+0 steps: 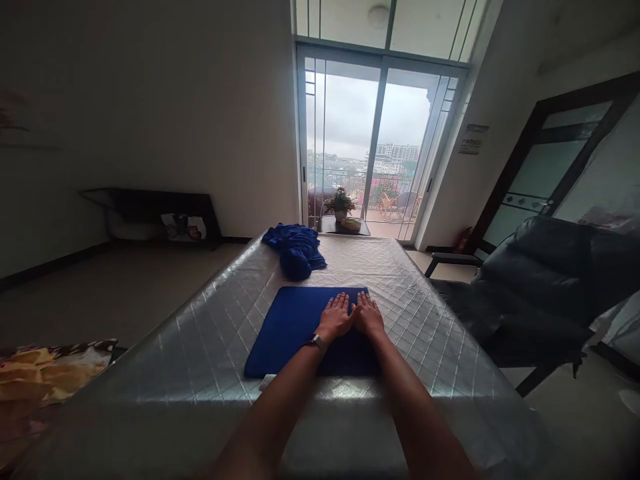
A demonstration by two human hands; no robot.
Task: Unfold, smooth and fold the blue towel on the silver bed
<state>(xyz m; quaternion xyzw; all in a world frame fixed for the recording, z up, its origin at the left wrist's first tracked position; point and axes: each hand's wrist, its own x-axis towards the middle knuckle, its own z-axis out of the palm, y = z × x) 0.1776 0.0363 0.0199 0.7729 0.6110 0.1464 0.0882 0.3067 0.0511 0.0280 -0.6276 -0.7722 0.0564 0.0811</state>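
Note:
A flat, dark blue rectangular piece point(290, 327) lies on the table with smooth, rounded corners; whether it is a mat or a folded cloth I cannot tell. My left hand point(337, 315) rests palm down on its right half, fingers stretched forward, a watch point(316, 342) on the wrist. Right beside it, my right hand point(369, 313) lies flat near the piece's right edge, with the thumbs close together. Both hands are open and grasp nothing. Beyond the piece, a crumpled heap of blue cloth point(300, 248) sits at the table's far left.
A shiny, quilted-pattern cover point(415, 313) spreads over the table. A small pale object point(267, 382) sits by the blue piece's near edge. To the right stands a black armchair point(530, 287); behind the table are a potted plant point(341, 201) and glass sliding doors point(345, 120).

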